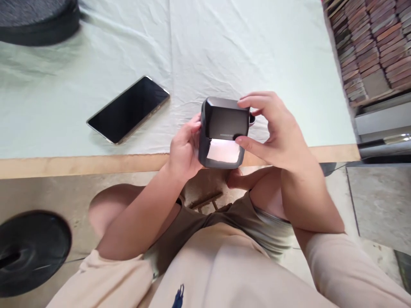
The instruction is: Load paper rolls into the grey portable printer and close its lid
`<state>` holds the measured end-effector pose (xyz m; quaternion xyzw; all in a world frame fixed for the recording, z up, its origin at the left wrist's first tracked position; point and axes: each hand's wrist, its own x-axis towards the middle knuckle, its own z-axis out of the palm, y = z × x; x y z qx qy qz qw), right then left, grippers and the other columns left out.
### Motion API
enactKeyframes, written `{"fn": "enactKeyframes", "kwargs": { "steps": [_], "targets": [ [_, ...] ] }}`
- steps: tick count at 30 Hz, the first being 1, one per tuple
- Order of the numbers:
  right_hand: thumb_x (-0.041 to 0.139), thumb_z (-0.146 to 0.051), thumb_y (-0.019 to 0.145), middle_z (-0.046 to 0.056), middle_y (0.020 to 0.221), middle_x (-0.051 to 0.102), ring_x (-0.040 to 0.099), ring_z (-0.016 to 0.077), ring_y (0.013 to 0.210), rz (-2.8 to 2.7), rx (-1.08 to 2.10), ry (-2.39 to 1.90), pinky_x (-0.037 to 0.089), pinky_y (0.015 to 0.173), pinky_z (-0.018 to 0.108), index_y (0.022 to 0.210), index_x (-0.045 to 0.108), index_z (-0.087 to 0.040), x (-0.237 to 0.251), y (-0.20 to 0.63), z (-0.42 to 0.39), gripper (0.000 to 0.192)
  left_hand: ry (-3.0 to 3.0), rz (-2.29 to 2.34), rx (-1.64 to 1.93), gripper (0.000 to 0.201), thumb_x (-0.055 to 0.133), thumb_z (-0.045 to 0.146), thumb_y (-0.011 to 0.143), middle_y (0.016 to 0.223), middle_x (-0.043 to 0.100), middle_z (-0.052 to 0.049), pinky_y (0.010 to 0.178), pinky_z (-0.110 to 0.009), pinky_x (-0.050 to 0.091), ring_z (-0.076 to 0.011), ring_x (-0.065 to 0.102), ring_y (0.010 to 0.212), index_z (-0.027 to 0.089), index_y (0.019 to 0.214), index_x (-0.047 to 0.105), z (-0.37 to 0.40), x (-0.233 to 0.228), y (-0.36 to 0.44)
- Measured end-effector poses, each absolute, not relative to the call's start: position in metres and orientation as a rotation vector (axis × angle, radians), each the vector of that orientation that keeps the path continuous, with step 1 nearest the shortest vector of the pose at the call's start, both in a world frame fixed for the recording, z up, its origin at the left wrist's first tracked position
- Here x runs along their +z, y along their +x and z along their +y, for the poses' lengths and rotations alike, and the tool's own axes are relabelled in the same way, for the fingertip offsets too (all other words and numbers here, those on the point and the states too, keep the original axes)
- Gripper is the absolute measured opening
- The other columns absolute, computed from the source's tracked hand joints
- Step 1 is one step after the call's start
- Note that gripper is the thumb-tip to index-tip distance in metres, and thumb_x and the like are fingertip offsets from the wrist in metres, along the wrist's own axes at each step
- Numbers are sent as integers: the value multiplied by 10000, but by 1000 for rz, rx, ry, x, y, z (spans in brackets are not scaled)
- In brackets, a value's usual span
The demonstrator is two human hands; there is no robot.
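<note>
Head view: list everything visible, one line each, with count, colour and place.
mini printer: one, dark grey, held over the table edge
paper: one strip, white, at the printer's slot
phone: one, black screen, lying on the cloth, left
cloth: one, white, covering the table
round object: one, dark, top left corner
disc: one, black, on the floor, lower left
left hand: gripping the printer's left side
right hand: fingers on the printer's top and front

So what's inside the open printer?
A white paper roll sits in the printer. Both hands, left and right, cover its sides; anything beneath the roll is hidden.
</note>
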<state>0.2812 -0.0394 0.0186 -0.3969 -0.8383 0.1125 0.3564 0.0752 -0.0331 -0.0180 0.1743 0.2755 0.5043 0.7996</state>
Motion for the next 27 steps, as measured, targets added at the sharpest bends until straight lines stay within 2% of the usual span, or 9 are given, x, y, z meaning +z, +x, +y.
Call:
{"fn": "enactKeyframes", "kwargs": {
  "steps": [6,7,9,11,13,16,18,22,27],
  "targets": [
    [791,-334,930,119,1406,671,669,323,1315,-2189,368,-1006,659,939,461,1411,618,-339,29,281,-41,511,364,542,1085,115,657,264,916,738,719,2,881,-346,652,-262,791,966,241,811,698,-33,-22,74],
    [796,-381,931,107,1350,688,687,312,1256,-2156,320,-1009,659,899,452,1380,633,-337,27,280,-40,480,351,553,1084,110,658,272,910,737,718,-1,883,-348,646,-268,788,983,246,807,687,-33,-21,74],
    [788,-469,945,56,1148,706,713,239,983,-1990,164,-1019,623,755,394,1283,656,-326,23,276,-38,390,305,570,1090,140,615,284,929,735,704,-11,881,-356,638,-274,783,1012,251,797,647,-33,-19,74],
    [751,-489,984,-4,943,660,623,145,693,-1770,62,-1018,511,588,327,1154,656,-309,19,271,-38,265,286,553,1086,172,586,333,951,742,689,-22,882,-366,635,-280,781,1043,254,802,621,-33,-16,74],
    [728,-450,1008,-36,823,619,567,110,560,-1663,98,-1013,427,489,299,1063,647,-307,18,267,-40,173,344,517,1063,198,625,421,946,812,718,-39,909,-371,637,-302,775,1124,248,856,652,-34,-15,73],
    [719,-398,1000,-40,759,665,616,147,548,-1710,219,-1032,441,443,307,1012,679,-335,20,263,-46,75,461,502,1046,234,712,466,915,1011,789,-59,955,-372,639,-333,748,1251,245,992,715,-37,-15,73],
    [708,-344,998,-45,803,755,634,155,540,-1758,271,-1060,482,459,324,991,713,-343,21,264,-50,9,487,499,1060,201,724,436,922,1086,804,-54,958,-372,642,-337,742,1279,247,989,709,-39,-16,73],
    [726,-262,962,-44,838,823,761,177,638,-1865,282,-1039,579,553,330,1025,750,-314,23,267,-52,84,471,476,1072,185,718,391,945,1074,803,-47,896,-349,640,-324,746,1251,235,1044,724,-40,-17,74],
    [765,-233,928,-34,936,828,782,181,780,-2131,62,-931,641,707,356,1022,726,-292,31,271,-47,117,460,448,1033,237,752,422,928,1042,806,-52,817,-331,616,-310,764,1148,241,1079,730,-39,-18,73]
  ]
}}
